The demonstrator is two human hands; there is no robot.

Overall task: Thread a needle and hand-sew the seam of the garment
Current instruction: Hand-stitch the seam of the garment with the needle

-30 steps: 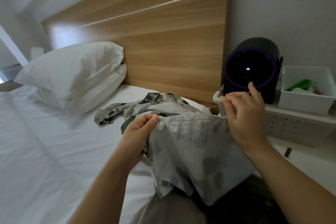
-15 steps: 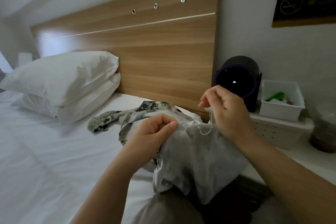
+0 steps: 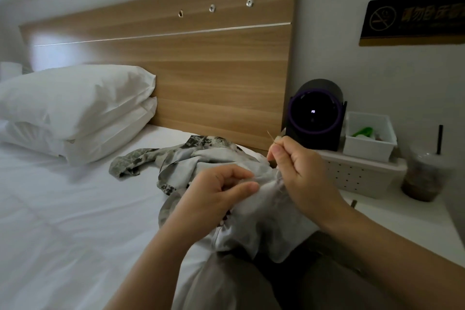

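The grey patterned garment (image 3: 264, 224) lies bunched at the right edge of the bed (image 3: 75, 209) and over the person's lap, with a fold pinched between the thumb and curled fingers of the left hand (image 3: 216, 196). The right hand (image 3: 299, 171), just above that fold, pinches the needle (image 3: 271, 136) between thumb and forefinger, tip upward; the thread is too faint to trace. Risk assessed: slack thread may knot when drawn, and the next stitch falls close to the left fingertips, so a prick is possible.

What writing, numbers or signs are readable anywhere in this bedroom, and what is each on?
"20": it seems to read so, glowing on the face of the black round device.
wall sign: a no-smoking symbol, then gold characters too blurred to read.
No other text shows.
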